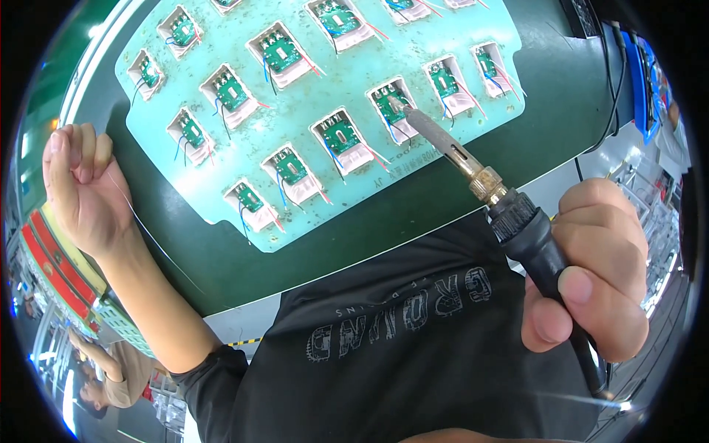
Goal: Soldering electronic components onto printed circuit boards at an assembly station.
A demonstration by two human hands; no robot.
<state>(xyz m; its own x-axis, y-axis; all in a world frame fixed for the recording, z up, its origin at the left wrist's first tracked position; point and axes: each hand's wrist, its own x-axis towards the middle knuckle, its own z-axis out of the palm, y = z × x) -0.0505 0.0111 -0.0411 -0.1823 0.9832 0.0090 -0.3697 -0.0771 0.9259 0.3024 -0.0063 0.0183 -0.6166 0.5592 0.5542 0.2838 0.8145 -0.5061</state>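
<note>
My right hand (pixel 594 273) is closed around the black handle of a soldering iron (pixel 532 232). Its tip reaches the green circuit board (pixel 391 103) in one of the small white housings on a pale green tray (pixel 185 236). Several more housings stand in slanting rows on the tray, each with a board and red, blue and black wires. Off the tray's left side, my left hand (pixel 88 188) is raised with its fingers curled. A thin solder wire (pixel 151 236) trails from it; the exact grip is hidden by the fingers.
The tray lies on a dark green table (pixel 325 255) whose near edge runs before my body. Black cables (pixel 613 88) hang by a blue rack (pixel 644 88) at the right. Red bins (pixel 55 258) and another person (pixel 122 373) are at the left.
</note>
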